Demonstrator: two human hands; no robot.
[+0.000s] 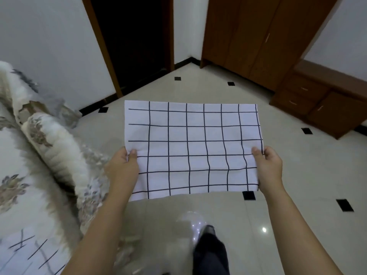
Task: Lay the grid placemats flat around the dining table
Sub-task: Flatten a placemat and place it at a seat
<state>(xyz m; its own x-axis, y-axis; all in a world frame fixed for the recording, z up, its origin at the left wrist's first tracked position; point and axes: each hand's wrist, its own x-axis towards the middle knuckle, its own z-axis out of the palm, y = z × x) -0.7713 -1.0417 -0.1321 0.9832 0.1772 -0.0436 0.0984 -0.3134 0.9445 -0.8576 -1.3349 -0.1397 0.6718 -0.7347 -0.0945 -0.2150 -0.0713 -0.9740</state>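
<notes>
Head view: placemat (194, 147) held above tiled floor (297, 185).

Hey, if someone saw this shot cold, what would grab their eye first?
The white grid placemat held spread mid-frame above the tiled floor, the left hand and right hand each gripping a side edge. Next, the floral bedding heaped at left, with a second grid cloth lying at its bottom-left corner.

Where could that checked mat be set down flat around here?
On the flowered cloth, left: a flat patch between its bunched fold and another grid mat at the near corner. The floor is bare from the cabinet to the doorway. Crowded only at the fold. The left hand and right hand grip the held mat.
</notes>
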